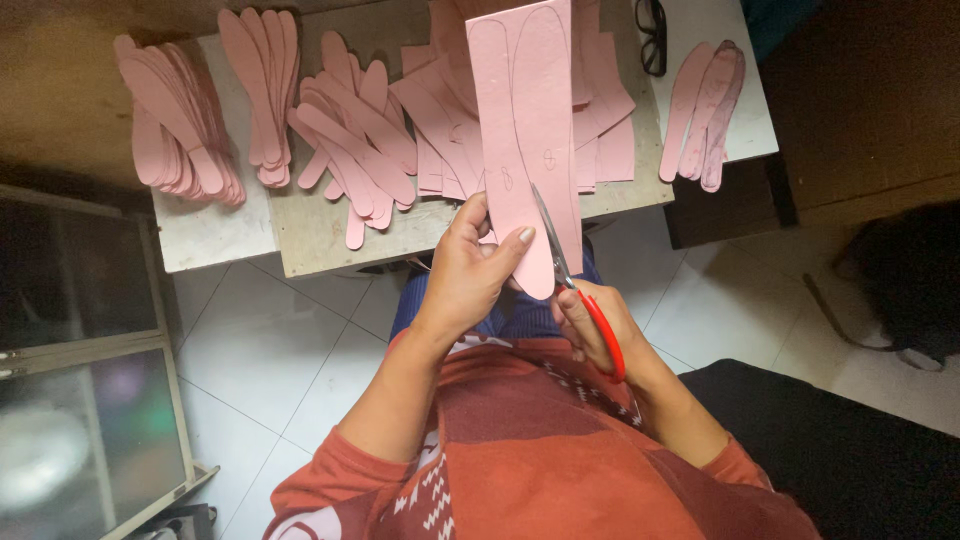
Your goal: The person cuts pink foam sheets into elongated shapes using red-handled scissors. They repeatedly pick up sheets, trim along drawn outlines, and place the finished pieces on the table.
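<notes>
Cutting along a traced insole outline: our left hand (470, 275) is pinching the pink sheet (525, 130) upright, grip closed on its lower edge, while our right hand (598, 330) is closing the red-handled scissors (570, 285) into that same edge. The cut is only just entering; both outlines are still uncut. Beyond the sheet, stacks of cut pink insoles (180, 125) are covering the tabletop (215, 235), with eyeglasses (650, 35) to the sheet's right. Nothing is blocking the blades.

Eyeglasses (651, 36) right of cutouts (355, 130) on table (215, 235)
</notes>
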Demonstrator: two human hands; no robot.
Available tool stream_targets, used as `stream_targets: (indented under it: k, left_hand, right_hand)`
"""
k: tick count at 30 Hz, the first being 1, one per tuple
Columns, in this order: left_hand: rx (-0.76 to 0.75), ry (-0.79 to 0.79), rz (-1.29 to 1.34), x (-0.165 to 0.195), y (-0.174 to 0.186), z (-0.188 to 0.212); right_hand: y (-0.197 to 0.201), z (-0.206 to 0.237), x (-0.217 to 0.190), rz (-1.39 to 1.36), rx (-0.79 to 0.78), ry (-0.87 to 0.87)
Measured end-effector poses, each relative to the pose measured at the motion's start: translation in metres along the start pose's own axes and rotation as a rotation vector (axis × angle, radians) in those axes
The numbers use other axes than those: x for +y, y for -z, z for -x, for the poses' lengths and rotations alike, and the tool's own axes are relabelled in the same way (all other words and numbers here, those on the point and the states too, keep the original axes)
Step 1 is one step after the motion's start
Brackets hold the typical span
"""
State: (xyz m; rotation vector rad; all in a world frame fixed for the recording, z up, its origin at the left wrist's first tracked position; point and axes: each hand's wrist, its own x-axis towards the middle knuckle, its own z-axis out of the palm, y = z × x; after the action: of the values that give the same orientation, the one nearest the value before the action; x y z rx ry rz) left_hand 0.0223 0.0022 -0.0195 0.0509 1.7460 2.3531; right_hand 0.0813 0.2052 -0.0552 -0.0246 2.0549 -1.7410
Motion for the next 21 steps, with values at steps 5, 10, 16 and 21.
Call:
stream_targets:
  k: [5,10,16,21]
  left_hand:
    - [0.048,-0.044,0.021,-0.007,0.003,-0.006]
    - [0.158,-0.189,-0.01,-0.017,0.008,-0.017]
    - [0.265,-0.265,-0.085,-0.017,0.013,-0.018]
    - [0.227,-0.228,-0.232,-0.016,0.011,-0.008]
  right_hand:
    - [0.002,-0.001,0.001,0.003,0.033,-0.06]
    - [0.004,0.0,-0.013,0.087,0.009,-0.06]
    - [0.011,0.005,-0.029,0.026,-0.158,-0.156]
    - [0.015,-0.001,-0.017,-0.031,-0.205,-0.178]
